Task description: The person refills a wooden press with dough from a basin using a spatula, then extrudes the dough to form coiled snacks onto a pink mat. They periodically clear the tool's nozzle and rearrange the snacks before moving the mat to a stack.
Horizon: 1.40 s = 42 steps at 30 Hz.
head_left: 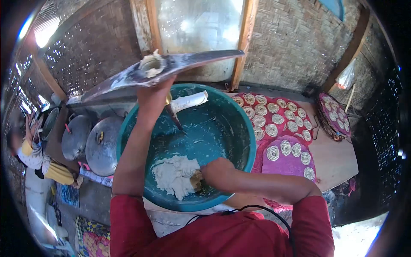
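Far left: another person [32, 158] in yellow and white, low at the edge, well apart from the work. Next right, two grey pot lids [92, 141] side by side, just left of the basin.

Left hand [155, 93] is raised over the basin's far left side. Its fingers are closed on the underside of a long wooden board [201, 58], which it holds up tilted. The board's hole is packed with dough [152, 66].

Teal basin [239, 137] sits in the centre, near the person. Inside it, far side, is a white dough-smeared cylinder [189, 102]. A pale dough lump [173, 175] lies on the basin's near side.

Right hand [219, 171] is down in the basin, curled tight against the lump's right edge, fingertips hidden in the dough.

Right of the basin: pink mats [291, 165] on a wooden table [340, 160], covered with coiled dough spirals [273, 152] in rows. Far right: a round tray [334, 113] with more coils, leaning at the table's far edge. Woven wall [291, 43] behind.
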{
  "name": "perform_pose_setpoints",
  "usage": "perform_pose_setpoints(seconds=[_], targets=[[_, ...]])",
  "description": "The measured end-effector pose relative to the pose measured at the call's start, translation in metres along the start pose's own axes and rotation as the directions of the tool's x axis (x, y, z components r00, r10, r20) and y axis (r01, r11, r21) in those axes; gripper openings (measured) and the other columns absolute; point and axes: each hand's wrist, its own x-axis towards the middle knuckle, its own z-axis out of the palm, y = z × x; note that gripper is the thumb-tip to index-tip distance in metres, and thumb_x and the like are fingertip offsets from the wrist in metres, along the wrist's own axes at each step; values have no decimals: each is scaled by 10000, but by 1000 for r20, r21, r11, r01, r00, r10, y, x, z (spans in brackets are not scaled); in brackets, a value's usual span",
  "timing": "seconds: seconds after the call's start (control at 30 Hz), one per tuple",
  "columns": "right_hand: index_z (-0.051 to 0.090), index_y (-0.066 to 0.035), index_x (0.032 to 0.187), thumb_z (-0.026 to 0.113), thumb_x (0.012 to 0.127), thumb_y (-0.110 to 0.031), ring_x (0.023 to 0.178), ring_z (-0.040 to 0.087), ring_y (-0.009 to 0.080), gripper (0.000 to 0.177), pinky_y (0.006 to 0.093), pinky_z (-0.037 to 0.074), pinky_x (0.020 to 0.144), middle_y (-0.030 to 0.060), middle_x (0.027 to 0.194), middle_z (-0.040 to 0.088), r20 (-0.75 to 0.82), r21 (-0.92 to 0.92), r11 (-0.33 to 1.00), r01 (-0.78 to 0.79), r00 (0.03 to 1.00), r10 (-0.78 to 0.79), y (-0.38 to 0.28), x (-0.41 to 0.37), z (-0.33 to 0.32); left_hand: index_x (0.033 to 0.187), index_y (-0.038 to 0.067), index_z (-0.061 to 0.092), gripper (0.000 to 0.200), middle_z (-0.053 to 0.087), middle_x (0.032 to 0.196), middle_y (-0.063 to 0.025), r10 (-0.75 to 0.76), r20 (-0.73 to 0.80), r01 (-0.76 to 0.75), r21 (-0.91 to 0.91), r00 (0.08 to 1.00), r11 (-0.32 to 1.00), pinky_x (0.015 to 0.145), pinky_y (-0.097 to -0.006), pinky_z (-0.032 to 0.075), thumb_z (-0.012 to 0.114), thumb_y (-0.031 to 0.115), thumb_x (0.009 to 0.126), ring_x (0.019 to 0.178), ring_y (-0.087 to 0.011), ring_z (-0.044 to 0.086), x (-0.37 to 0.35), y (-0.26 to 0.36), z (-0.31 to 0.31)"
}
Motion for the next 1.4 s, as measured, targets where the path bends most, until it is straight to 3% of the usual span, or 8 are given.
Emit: perform_pose_setpoints(seconds=[0.5, 0.57, 0.67, 1.0, 1.13, 1.2, 1.23, 1.4], targets=[[597, -43, 1028, 441, 857, -137, 611, 642, 299, 250, 416, 501, 526, 133, 689, 638, -109, -153, 984, -93, 991, 77, 18, 15, -44, 963, 18, 630, 293, 667, 904, -76, 131, -11, -131, -115, 991, 985, 744, -311, 486, 741, 162, 733, 841, -182, 632, 15, 27, -16], [581, -41, 1069, 437, 856, -139, 619, 640, 311, 276, 423, 508, 540, 144, 700, 637, -103, -68, 996, -52, 994, 45, 20, 36, -8, 961, 26, 633, 302, 665, 916, -75, 0, 48, 15, -317, 999, 948, 736, -314, 491, 750, 188, 734, 834, -189, 633, 16, 30, -16], [612, -28, 867, 501, 781, -104, 704, 652, 318, 159, 426, 520, 594, 156, 771, 651, -147, 42, 998, 38, 989, -32, 10, 40, 17, 969, 31, 629, 328, 659, 922, -83, 143, 21, -140, -114, 989, 984, 728, -318, 492, 758, 213, 728, 834, -200, 634, 21, 29, -17], [586, -187, 1160, 437, 923, -257, 811, 634, 323, 288, 410, 498, 689, 186, 899, 641, 217, 329, 926, -184, 969, 116, 21, -25, -34, 989, 47, 616, 378, 645, 925, -93, 151, 147, -146, -40, 978, 988, 743, -345, 481, 747, 288, 729, 856, -233, 620, 9, 35, -8], [593, -120, 1143, 525, 901, -272, 804, 639, 302, 294, 379, 489, 688, 163, 934, 648, 35, 625, 780, -27, 999, 6, 53, -93, -75, 1066, 63, 579, 415, 613, 1011, -94, 234, 276, -282, 151, 932, 947, 852, -326, 433, 733, 230, 719, 972, -216, 573, 1, 25, -3], [595, -81, 1140, 586, 874, -198, 808, 649, 230, 291, 326, 490, 711, 148, 933, 658, 72, 628, 768, -128, 992, 106, 52, -140, -121, 1011, 94, 586, 343, 600, 946, -88, 43, 412, 6, -116, 910, 993, 810, -341, 433, 709, 240, 726, 926, -225, 564, -2, 37, 4], [592, -56, 1139, 606, 863, -184, 818, 642, 194, 305, 305, 488, 722, 142, 932, 663, -24, 663, 746, -64, 994, 108, 59, -160, -128, 894, 120, 588, 261, 572, 827, -62, 351, 416, -448, 163, 839, 879, 741, -362, 433, 711, 232, 692, 830, -231, 551, -4, 32, 10], [587, 59, 1100, 630, 864, -214, 694, 568, 104, 363, 246, 463, 621, 74, 816, 650, -111, 831, 545, -112, 926, 360, 81, -234, -154, 855, 131, 595, 272, 546, 759, -71, 404, 515, -494, 44, 756, 868, 613, -389, 460, 710, 254, 642, 717, -284, 562, -13, 50, 28]])
